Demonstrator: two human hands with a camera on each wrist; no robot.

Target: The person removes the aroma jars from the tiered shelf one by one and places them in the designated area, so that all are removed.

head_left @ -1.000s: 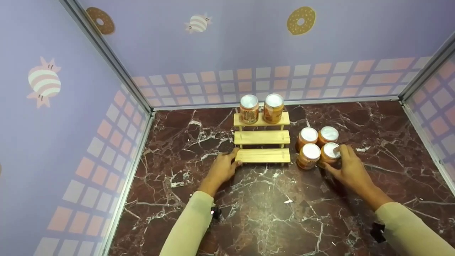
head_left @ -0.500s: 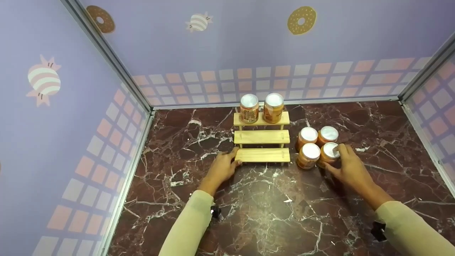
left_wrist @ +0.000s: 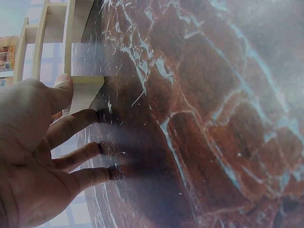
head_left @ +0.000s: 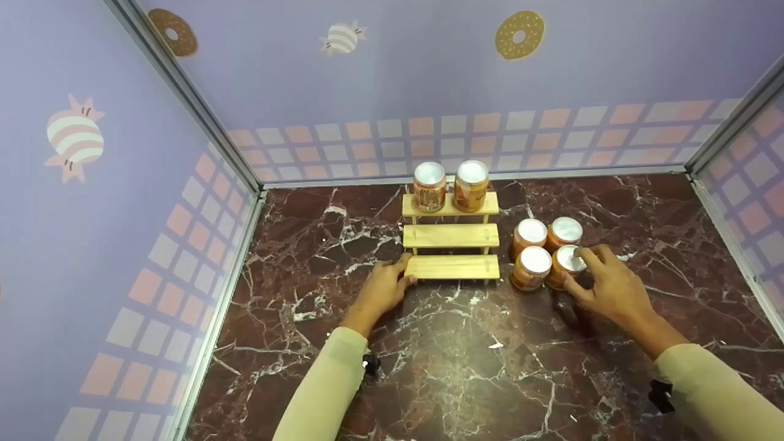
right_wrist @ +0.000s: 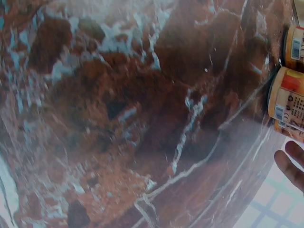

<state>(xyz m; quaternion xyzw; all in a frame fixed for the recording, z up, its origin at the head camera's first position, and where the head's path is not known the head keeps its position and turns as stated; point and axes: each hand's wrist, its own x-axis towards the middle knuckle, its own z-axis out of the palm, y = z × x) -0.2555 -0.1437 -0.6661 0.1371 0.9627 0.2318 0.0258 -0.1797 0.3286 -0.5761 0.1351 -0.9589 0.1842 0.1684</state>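
A three-step wooden rack [head_left: 452, 236] stands on the marble-look tabletop. My left hand [head_left: 381, 289] holds the left end of its lowest step. In the left wrist view the thumb [left_wrist: 64, 88] presses against the step's wooden edge while the other fingers [left_wrist: 71, 126] spread below. Two orange cans [head_left: 429, 188] with pale tops stand on the highest step. Right of the rack, several similar cans are grouped closely. My right hand [head_left: 615, 291] is at the front right can [head_left: 562, 262], index finger over its lid edge, thumb by its side. The right wrist view catches only fingertips [right_wrist: 287, 166] near cans [right_wrist: 289, 97].
Other grouped cans stand at the front left [head_left: 530, 272], back left [head_left: 528, 237] and back right [head_left: 565, 233]. A patterned lilac back wall [head_left: 416, 73] rises behind the rack, and side walls close off the tabletop [head_left: 465, 355] left and right.
My right hand has shifted slightly right, its thumb and index finger drawing back towards the can's right side. The cans, the rack and my left hand keep their places.
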